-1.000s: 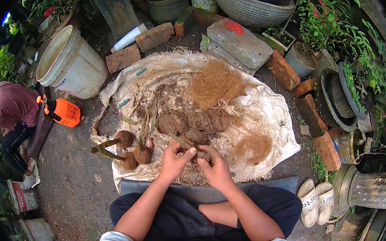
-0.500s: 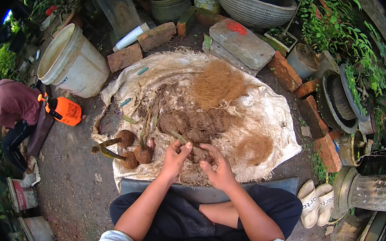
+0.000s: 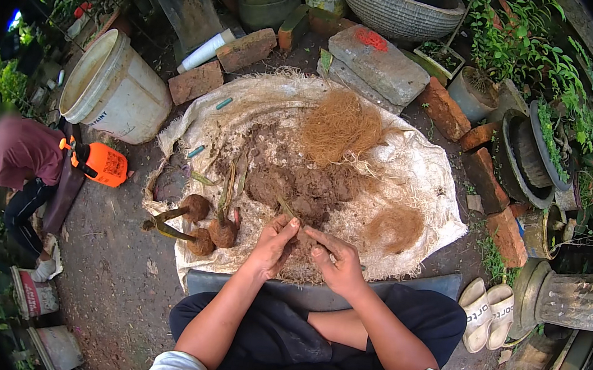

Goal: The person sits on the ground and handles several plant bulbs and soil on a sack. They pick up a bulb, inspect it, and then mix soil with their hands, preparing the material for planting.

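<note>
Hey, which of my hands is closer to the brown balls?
Left. Your left hand is just to the right of the brown balls; your right hand is farther right, beyond the left one.

A dark earthen yard in daylight.
Across the ground (image 3: 115,260), reddish bricks (image 3: 445,112) and stacked grey concrete slabs (image 3: 377,67) form a rough border, with a ribbed bowl-shaped planter (image 3: 402,14) behind them. Leafy shrubs (image 3: 516,53) crowd the upper right, near dark round pots (image 3: 519,161); a grey column (image 3: 574,296) shows lower down. At left, a weathered post (image 3: 177,0) stands beyond a dirty white bucket (image 3: 132,99).
</note>
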Demonstrator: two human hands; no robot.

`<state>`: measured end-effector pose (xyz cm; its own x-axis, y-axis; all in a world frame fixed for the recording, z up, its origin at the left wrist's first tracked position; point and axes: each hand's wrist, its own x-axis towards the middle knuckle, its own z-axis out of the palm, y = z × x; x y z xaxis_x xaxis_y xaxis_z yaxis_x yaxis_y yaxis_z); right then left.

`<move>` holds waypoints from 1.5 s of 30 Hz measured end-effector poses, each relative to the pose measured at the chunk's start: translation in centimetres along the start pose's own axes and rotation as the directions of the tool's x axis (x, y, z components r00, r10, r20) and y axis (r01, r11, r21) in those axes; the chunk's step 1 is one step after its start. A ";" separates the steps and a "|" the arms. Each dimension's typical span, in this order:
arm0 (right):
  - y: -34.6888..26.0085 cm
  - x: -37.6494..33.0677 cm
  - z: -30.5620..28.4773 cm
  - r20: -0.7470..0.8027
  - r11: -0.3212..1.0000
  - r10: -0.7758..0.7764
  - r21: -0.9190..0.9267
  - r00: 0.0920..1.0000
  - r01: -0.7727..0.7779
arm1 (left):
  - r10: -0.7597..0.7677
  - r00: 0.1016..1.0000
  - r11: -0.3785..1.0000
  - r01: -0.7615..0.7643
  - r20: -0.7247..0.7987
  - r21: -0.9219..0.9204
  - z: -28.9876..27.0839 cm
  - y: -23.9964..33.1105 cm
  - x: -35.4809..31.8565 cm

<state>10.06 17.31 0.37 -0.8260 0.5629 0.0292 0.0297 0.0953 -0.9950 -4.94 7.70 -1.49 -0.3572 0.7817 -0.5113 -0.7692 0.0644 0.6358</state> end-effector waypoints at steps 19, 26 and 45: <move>-0.3 -1.1 -0.1 -0.241 0.943 -0.182 -0.319 0.953 0.099 | 0.123 0.990 0.980 -0.109 -0.076 0.164 0.4 -3.0 -1.0; -1.3 -3.3 0.8 -0.098 0.747 -0.300 -0.643 0.949 0.169 | 0.077 0.992 0.994 -0.068 0.101 -0.083 2.1 -3.9 -4.2; 2.7 -2.4 -0.3 -0.069 0.803 0.014 -0.594 0.998 -0.052 | 0.512 0.854 0.857 -0.515 -0.096 -0.007 -3.2 6.3 -5.7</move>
<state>12.31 16.41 -2.33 -0.7846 0.6196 0.0218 0.4013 0.5343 -0.7439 -9.38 1.67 3.59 -0.7497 0.6404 -0.1667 -0.4793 -0.3519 0.8040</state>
